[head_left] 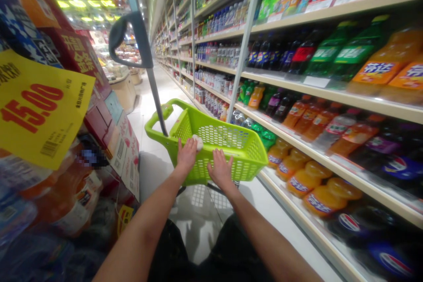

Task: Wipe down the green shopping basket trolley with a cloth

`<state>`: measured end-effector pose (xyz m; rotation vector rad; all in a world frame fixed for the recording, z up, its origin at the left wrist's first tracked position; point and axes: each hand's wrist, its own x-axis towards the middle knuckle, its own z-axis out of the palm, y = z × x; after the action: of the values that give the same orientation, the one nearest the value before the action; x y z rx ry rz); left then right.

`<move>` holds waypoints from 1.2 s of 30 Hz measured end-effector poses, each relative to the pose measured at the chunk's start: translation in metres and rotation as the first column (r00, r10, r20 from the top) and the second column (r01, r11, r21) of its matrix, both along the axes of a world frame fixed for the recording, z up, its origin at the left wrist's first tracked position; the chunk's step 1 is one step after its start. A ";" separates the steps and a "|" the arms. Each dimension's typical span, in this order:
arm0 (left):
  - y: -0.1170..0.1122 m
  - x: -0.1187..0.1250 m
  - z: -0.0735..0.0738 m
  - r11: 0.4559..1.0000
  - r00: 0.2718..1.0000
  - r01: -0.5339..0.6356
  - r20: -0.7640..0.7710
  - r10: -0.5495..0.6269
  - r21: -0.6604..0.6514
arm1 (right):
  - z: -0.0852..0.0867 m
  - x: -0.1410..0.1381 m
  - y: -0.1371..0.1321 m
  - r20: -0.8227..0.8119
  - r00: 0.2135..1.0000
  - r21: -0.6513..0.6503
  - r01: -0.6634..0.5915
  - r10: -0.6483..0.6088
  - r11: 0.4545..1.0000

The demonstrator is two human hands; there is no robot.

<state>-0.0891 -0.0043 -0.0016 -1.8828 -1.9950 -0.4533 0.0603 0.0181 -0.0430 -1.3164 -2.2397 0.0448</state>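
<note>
A lime-green rolling shopping basket (249,158) with perforated sides stands in front of me, its grey pull handle (130,37) raised at the left end. At the basket's near rim, my left hand (187,157) is closed on a small white wad (198,142), which looks like a crumpled cloth or tissue. My right hand (220,169) rests on the near rim a little to the right, fingers spread and holding nothing. Part of the wad is hidden behind the left fingers.
Tall shelves (310,81) of bottled drinks run along the right, close to the basket. On the left are stacked bottles and cartons (124,154), with a yellow price sign (42,110) jutting out. A pale tiled aisle (153,86) stretches ahead.
</note>
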 end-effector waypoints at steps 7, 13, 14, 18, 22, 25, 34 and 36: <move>-0.005 -0.011 0.003 0.997 0.996 0.066 -0.061 -0.069 -0.037 | 0.004 -0.002 0.001 -0.041 0.999 0.014 -0.022 0.023 1.000; -0.015 -0.035 0.022 0.999 0.998 -0.053 -0.032 0.052 -0.009 | 0.006 0.004 0.008 -0.048 0.999 -0.012 0.013 -0.013 1.000; -0.014 -0.036 0.024 0.998 0.997 -0.068 -0.033 0.068 -0.011 | 0.006 0.005 0.008 -0.041 0.999 -0.020 0.020 -0.021 1.000; -0.006 -0.022 0.020 0.997 0.997 -0.026 -0.073 0.020 -0.072 | 0.002 0.001 0.004 0.014 1.000 -0.026 0.016 -0.015 1.000; 0.002 -0.003 0.009 0.993 0.992 0.058 -0.110 -0.069 -0.103 | 0.001 -0.005 -0.003 0.042 0.999 -0.003 -0.030 0.030 1.000; 0.002 -0.002 0.004 0.994 0.990 0.073 -0.115 -0.083 -0.083 | 0.002 -0.003 -0.002 0.028 0.999 -0.011 -0.027 0.028 1.000; -0.011 -0.019 0.012 0.996 0.997 0.001 -0.071 -0.007 -0.087 | 0.001 0.011 -0.001 -0.006 1.000 -0.062 0.025 -0.026 0.998; -0.013 -0.017 0.009 0.996 0.997 -0.020 -0.073 0.014 -0.082 | -0.002 0.008 -0.005 -0.002 1.000 -0.059 0.008 -0.008 0.998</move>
<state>-0.1060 -0.0171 0.0070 -1.9014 -2.0094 -0.2972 0.0683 0.0133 -0.0450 -1.3553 -2.2468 0.1108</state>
